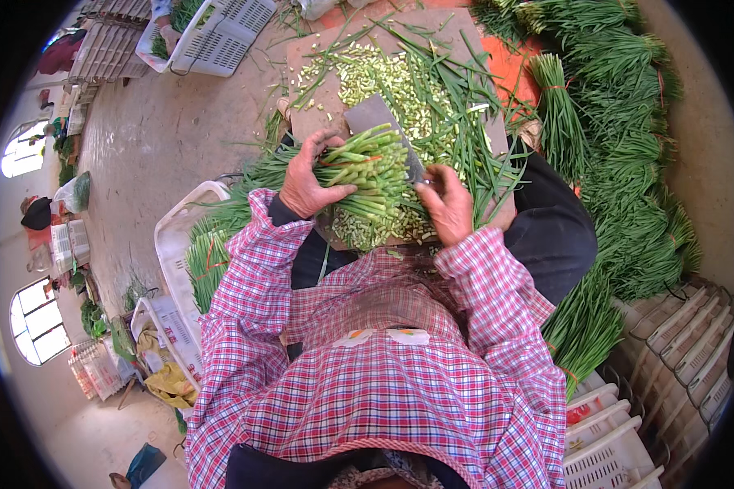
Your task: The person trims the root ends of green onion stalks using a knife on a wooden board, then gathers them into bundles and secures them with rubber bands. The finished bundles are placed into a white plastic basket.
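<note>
My left hand (306,180) grips a bundle of garlic chives (367,174), its thumb lying across the pale cut stems. An orange band circles the bundle, and the long leaves trail off to the left. In my right hand (448,205) is a cleaver (376,119), its handle mostly hidden by the fingers. The broad blade lies beside and partly behind the stem ends. Under both hands is a wooden board (309,116), strewn with short chopped stem pieces (373,73) and loose green leaves (465,134).
A white plastic crate (177,244) with banded chives stands at my left. Piled chive bundles (624,153) line the right side. Stacked crates (679,348) stand at lower right. Another person's gloved hand (170,38) reaches into a white crate (220,46) at upper left.
</note>
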